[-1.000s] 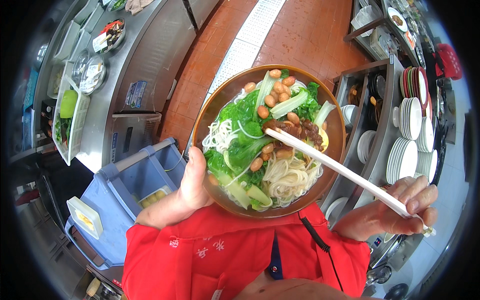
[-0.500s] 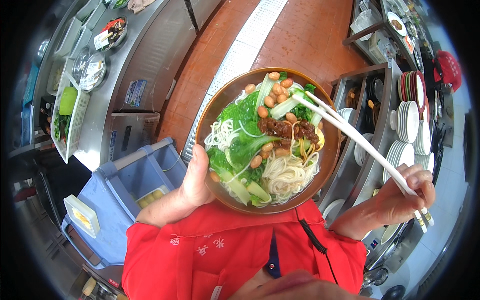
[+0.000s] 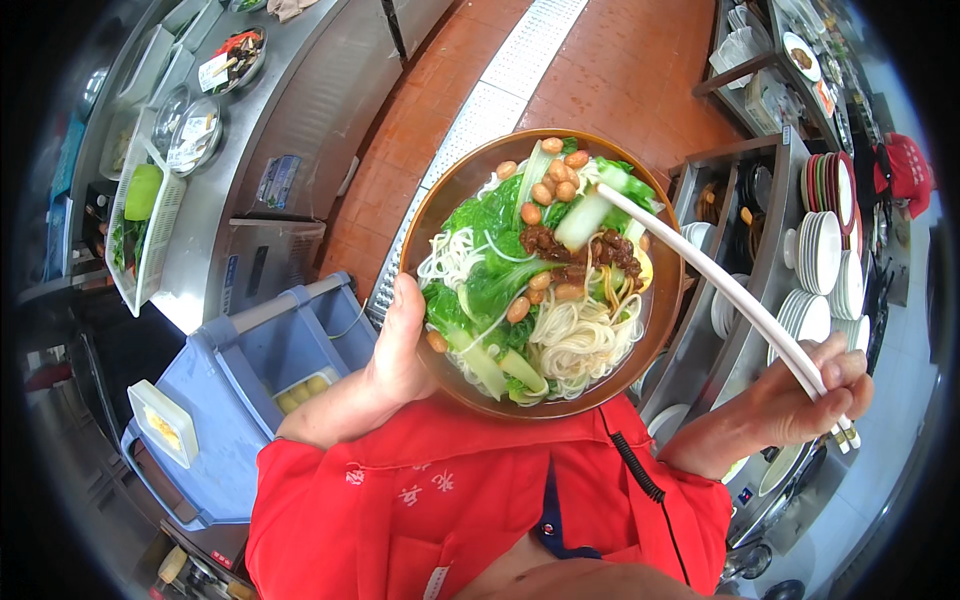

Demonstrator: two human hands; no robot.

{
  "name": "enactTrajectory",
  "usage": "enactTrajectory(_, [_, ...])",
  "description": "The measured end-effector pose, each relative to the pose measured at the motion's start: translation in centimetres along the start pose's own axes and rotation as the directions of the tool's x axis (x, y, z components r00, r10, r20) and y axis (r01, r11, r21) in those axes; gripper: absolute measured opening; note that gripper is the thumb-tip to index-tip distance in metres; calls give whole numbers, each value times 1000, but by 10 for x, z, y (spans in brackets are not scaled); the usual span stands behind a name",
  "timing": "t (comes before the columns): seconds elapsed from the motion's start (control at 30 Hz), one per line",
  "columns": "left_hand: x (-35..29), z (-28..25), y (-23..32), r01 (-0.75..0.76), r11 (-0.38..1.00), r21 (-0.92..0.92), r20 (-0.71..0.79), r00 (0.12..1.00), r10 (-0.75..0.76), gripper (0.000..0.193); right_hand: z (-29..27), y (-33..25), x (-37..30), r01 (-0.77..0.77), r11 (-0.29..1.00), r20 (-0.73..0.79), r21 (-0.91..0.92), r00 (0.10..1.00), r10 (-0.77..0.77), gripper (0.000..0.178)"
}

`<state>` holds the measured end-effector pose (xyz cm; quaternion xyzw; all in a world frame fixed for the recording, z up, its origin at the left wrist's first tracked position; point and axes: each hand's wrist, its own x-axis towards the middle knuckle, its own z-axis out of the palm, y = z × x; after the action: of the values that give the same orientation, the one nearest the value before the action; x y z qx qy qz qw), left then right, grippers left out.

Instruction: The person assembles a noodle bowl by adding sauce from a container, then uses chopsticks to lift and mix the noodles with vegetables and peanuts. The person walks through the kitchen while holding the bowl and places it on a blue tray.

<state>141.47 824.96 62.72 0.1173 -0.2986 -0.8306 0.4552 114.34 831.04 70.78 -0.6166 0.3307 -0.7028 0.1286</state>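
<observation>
My left hand [image 3: 398, 345] holds a brown bowl [image 3: 662, 335] by its left side, thumb along the rim and the other fingers hidden beneath. Inside lie pale noodles [image 3: 585, 350], green leafy vegetables [image 3: 500, 285], peanuts [image 3: 553, 185] and a dark reddish-brown sauce [image 3: 610, 253]. My right hand [image 3: 815, 395] grips a pair of white chopsticks [image 3: 715, 275] near their thick ends. Their tips reach over the bowl's upper right part, at a pale green vegetable stalk [image 3: 584, 218] standing above the sauce.
A blue cart [image 3: 225, 375] with a small white tub [image 3: 163, 424] stands at left. Behind it, a steel counter [image 3: 250, 120] bears covered bowls and a white basket [image 3: 165, 225]. Stacked white plates [image 3: 818, 250] fill a steel rack on the right. Tiled floor [image 3: 420, 120] lies ahead.
The chopsticks' tips have come together at the vegetable stalk, which has shifted and tilted more upright. The bowl has moved slightly right in the picture.
</observation>
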Motion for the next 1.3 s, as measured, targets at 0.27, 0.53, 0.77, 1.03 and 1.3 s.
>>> enactTrajectory(0.27, [1,-5,5,15,999,30,-23,1000,-14,75,-7,-11,7,210,970,177,-122,966,-187,24])
enactTrajectory(0.53, [5,-8,-5,-86,988,-130,-13,996,85,72,8,0,2,190,982,465,1,869,-169,36])
enactTrajectory(0.77, [1,-10,-8,-49,987,-151,-34,998,45,69,4,-3,3,175,984,508,-12,849,-145,34])
enactTrajectory(1.03, [4,-7,-4,-31,997,-75,-40,999,28,70,4,3,-2,96,994,117,-56,989,-88,19])
enactTrajectory(1.3, [0,-6,-4,-34,996,-85,-40,999,30,69,-5,20,-3,-168,960,-319,224,918,235,17])
